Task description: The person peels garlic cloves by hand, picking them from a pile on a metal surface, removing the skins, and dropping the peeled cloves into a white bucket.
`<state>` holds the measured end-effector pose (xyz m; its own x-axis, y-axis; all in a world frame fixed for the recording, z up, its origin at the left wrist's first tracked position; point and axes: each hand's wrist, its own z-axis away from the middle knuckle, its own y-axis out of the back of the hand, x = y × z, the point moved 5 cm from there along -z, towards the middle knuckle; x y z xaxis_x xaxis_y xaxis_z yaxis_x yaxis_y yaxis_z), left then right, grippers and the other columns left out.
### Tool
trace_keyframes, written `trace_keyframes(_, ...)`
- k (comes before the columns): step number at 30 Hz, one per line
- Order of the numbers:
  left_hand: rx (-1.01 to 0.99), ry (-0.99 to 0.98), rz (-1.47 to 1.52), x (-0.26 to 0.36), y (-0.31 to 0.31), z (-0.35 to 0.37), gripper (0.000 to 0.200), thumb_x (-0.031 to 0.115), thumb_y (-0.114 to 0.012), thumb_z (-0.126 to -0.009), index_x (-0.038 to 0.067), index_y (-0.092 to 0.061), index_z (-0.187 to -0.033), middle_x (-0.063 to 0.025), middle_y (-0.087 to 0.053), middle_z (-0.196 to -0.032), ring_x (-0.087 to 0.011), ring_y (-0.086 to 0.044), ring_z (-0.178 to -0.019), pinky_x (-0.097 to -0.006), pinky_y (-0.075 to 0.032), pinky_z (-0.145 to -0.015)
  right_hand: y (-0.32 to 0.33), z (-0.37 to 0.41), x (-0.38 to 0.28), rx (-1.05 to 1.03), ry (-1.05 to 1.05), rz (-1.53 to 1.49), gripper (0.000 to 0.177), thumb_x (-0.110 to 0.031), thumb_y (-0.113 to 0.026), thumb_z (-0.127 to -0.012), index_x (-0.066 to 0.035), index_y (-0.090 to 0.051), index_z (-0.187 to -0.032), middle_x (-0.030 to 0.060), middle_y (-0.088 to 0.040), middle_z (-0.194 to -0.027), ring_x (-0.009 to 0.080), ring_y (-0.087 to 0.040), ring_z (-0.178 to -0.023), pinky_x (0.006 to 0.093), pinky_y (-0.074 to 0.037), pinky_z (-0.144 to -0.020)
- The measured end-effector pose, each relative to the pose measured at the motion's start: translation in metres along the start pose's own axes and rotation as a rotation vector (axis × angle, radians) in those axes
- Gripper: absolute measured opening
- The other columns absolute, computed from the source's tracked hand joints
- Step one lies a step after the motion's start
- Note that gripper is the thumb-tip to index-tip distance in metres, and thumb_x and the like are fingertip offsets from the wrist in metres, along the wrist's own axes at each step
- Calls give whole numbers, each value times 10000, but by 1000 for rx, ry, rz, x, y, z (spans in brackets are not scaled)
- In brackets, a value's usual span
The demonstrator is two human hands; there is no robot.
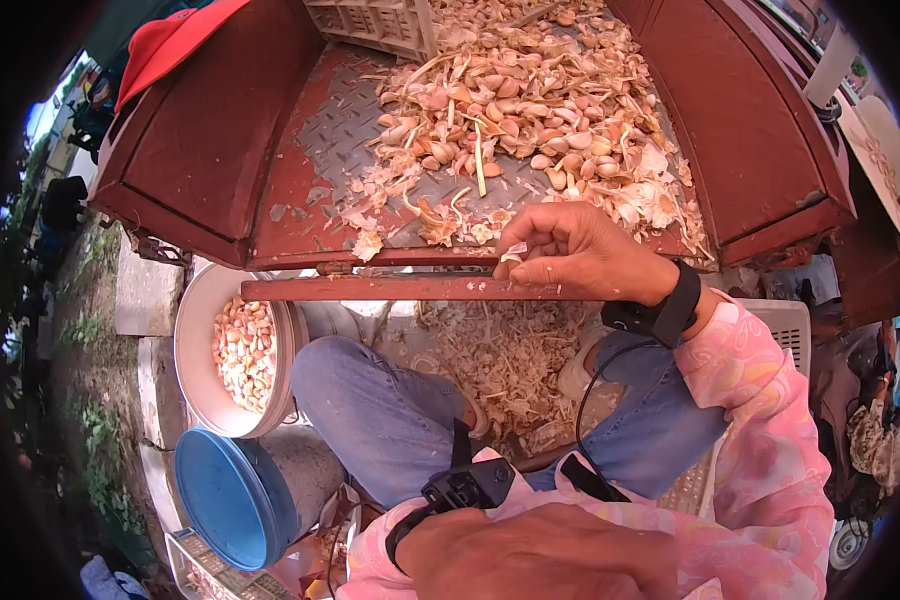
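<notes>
In my view, the bare right hand (580, 255) is near the centre of the frame, at the front edge of a red metal bed with a worn, grey diamond-patterned floor (335, 140). I see its thumb and forefinger pinching a thin, pale scrap of garlic skin (514, 252), the other fingers curled in; I can't tell whether the hand rests on the edge. A black wristband (675, 305) circles that wrist, below a pink patterned sleeve (760, 400).

The left hand (545, 555) lies across the bottom centre of the frame, back upward, a black boxy device (470, 485) at its wrist. Its fingers blur at my end, so I can't tell whether they are spread or pressed together.

The loose heap of pinkish garlic cloves (530, 100), mixed with dry skins and stalks, fills the upper centre. At left centre, I see a round white plastic bucket (195, 340) holding pale, loose cloves (243, 350); just below it is a bucket with a round blue lid (220, 500). Blue jeans (380, 420) flank the littered ground (510, 360) at lower centre.
</notes>
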<state>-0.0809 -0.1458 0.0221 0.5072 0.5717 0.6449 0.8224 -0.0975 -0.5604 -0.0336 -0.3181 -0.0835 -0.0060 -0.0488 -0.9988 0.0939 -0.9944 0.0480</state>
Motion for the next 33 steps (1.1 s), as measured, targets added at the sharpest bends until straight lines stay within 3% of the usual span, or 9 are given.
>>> trace_keyframes(1,-211,2,146,3,-16,4,159,46,-562,-856,-17,-617,-991,-114,-577,-859,-210,-596,-677,-245,-471,-541,-5,-1,0,-17,4,73,167,-31,-591,-836,10,-563,-995,52,-612,-919,98,-591,-859,221,-485,-748)
trace_keyframes(11,-42,-265,289,5,-23,4,116,42,-561,-853,-48,-617,-901,-131,-569,-740,-222,-563,-563,-272,-440,-474,-14,-5,7,3,-57,181,185,-66,-600,-834,-1,-581,-1007,30,-612,-865,77,-585,-778,218,-472,-696)
trace_keyframes(17,-340,24,40,34,-6,12,122,14,-547,-854,-75,-616,-900,-175,-591,-812,-228,-589,-659,-274,-469,-536,-15,-6,4,36,-52,158,183,-9,-589,-831,14,-577,-1012,55,-608,-926,72,-578,-801,213,-482,-696)
trace_keyframes(19,588,-223,-594,66,36,42,130,87,-510,-888,-27,-498,-829,-86,-480,-681,-78,-345,-500,-167,-319,-436,-10,0,-5,65,0,58,180,-4,-589,-829,19,-579,-1007,69,-611,-936,81,-584,-797,220,-486,-694)
trace_keyframes(21,1077,-62,-1130,109,110,84,212,166,-494,-911,-21,-546,-994,-52,-527,-749,-83,-461,-609,-199,-377,-555,-19,13,-31,-22,123,-221,189,-33,-598,-832,10,-589,-1016,44,-621,-897,78,-582,-812,223,-483,-696)
trace_keyframes(25,841,200,-1822,113,190,88,249,129,-530,-884,-9,-561,-1090,-93,-569,-1005,-149,-542,-920,-256,-445,-756,-54,58,-108,-284,704,-245,195,71,-550,-812,130,-562,-997,300,-581,-962,288,-636,-818,308,-531,-682)
trace_keyframes(27,601,147,-1588,69,167,21,215,81,-544,-862,-13,-588,-1051,-103,-567,-1019,-170,-555,-909,-259,-452,-758,-62,70,-121,-415,524,-407,177,78,-526,-814,164,-562,-965,360,-558,-939,343,-638,-793,325,-538,-653)
trace_keyframes(31,130,139,-1843,-28,168,-74,242,-9,-537,-783,-23,-571,-1022,-180,-560,-919,-355,-563,-792,-377,-457,-698,-74,76,-161,-463,971,92,64,102,-620,-707,113,-620,-771,272,-616,-805,238,-645,-580,246,-537,-464)
trace_keyframes(33,84,192,-1973,-61,196,-90,172,3,-533,-764,-23,-581,-927,-193,-555,-892,-393,-547,-813,-428,-448,-706,-73,91,-135,312,1103,-257,91,92,-621,-701,84,-644,-789,237,-627,-800,210,-633,-549,218,-511,-421)
